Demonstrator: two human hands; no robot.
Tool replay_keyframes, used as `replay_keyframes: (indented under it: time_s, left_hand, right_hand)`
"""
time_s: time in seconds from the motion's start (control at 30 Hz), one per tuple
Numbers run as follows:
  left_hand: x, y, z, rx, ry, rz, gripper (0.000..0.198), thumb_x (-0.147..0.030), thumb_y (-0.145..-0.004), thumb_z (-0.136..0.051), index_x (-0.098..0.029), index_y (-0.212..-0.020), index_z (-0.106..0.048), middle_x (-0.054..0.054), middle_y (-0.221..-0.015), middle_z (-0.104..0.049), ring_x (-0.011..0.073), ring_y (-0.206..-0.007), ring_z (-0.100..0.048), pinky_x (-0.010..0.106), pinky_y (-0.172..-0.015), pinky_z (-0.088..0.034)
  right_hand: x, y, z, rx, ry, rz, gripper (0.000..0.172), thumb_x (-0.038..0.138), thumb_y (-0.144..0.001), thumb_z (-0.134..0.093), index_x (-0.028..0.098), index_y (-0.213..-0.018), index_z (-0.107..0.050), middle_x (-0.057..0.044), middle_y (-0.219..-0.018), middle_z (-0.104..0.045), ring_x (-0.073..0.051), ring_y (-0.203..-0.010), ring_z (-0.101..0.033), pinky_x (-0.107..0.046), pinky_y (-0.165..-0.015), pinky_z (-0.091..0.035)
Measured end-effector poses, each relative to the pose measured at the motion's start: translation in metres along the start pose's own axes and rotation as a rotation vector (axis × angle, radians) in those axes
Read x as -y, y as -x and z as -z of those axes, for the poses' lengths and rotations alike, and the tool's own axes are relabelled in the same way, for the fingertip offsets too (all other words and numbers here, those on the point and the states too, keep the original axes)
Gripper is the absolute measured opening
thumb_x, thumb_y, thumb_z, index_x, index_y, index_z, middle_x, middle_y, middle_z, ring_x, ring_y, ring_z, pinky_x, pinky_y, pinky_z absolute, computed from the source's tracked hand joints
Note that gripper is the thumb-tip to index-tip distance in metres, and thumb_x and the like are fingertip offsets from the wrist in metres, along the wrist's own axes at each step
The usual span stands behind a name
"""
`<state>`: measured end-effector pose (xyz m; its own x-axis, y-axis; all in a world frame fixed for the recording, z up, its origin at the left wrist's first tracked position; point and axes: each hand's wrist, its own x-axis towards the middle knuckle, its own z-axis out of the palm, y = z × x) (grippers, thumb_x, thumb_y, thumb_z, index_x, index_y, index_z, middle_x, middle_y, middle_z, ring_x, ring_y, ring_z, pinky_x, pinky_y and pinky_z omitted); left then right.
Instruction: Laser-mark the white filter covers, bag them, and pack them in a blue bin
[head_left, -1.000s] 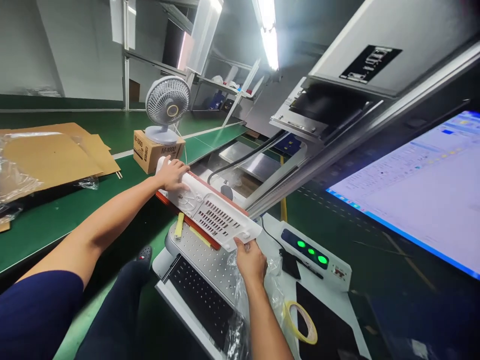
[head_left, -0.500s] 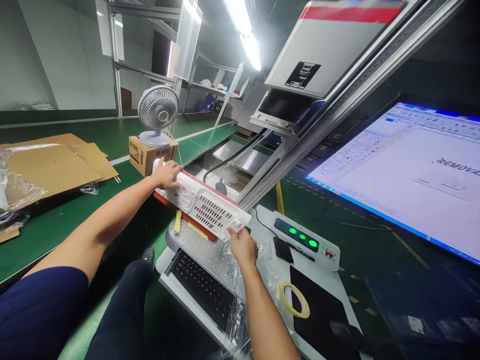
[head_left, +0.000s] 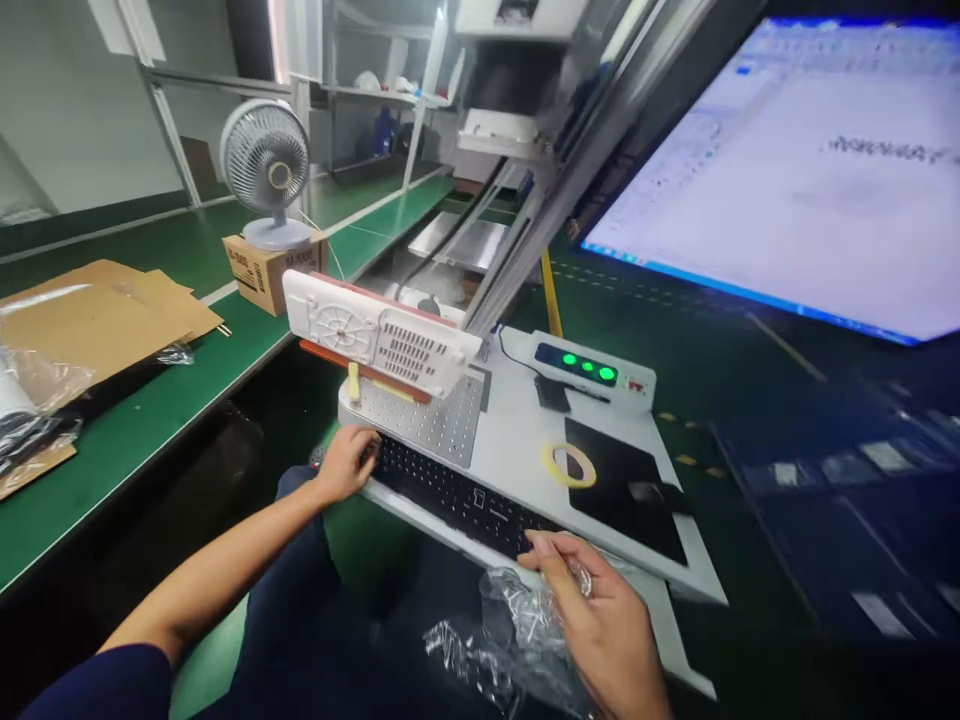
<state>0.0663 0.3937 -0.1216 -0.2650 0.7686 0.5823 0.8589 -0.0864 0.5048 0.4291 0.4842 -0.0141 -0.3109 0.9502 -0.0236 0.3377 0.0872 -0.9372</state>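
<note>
My left hand (head_left: pixel 350 462) rests at the left end of a black keyboard (head_left: pixel 450 488), fingers loosely bent and nothing visibly held. My right hand (head_left: pixel 600 600), its thumb and fingers pinched, grips a crumpled clear plastic bag (head_left: pixel 517 610) that hangs below the keyboard's right part. Beyond the keyboard, a white plastic panel (head_left: pixel 360 335) with a round grille and rows of slots stands tilted on orange-red supports (head_left: pixel 330 353). It sits over a perforated metal plate (head_left: pixel 442 420), and neither hand touches it.
Right of the plate are a yellow tape roll (head_left: pixel 551 465), a black mouse pad (head_left: pixel 630 500) and a control box (head_left: pixel 637 390) with green lights. A machine head (head_left: pixel 506 130) hangs above. The fan (head_left: pixel 266 165) stands on a carton (head_left: pixel 259 278); flattened cardboard (head_left: pixel 112 320) lies left.
Both hands have let go of the white panel, which stays on its supports. My left hand has come down to the keyboard; my right has drawn the plastic bag towards me.
</note>
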Motion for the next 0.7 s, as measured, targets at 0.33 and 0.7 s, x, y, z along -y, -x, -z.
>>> replay_keyframes:
  time_s: [0.33, 0.7]
  left_hand:
    - [-0.094, 0.008, -0.144, 0.571, -0.07, -0.266, 0.049, -0.049, -0.105, -0.067, -0.015, -0.14, -0.066, 0.022, -0.153, -0.06, 0.0397, -0.149, -0.051, 0.055, -0.122, -0.046]
    - [-0.111, -0.004, -0.179, 0.598, -0.242, -0.371, 0.07, -0.07, -0.108, -0.048, -0.013, -0.146, -0.064, 0.021, -0.145, -0.068, 0.0447, -0.153, -0.048, 0.063, -0.125, -0.037]
  right_hand:
    - [-0.046, 0.075, -0.024, -0.003, -0.079, -0.069, 0.063, 0.08, -0.087, -0.074, 0.019, -0.1, -0.081, -0.007, -0.076, -0.075, -0.02, -0.058, -0.062, -0.029, -0.051, -0.05]
    - [-0.068, 0.05, -0.025, 0.277, 0.054, -0.057, 0.066, 0.084, -0.091, -0.066, 0.021, -0.102, -0.083, -0.01, -0.088, -0.08, -0.029, -0.089, -0.077, -0.031, -0.085, -0.06]
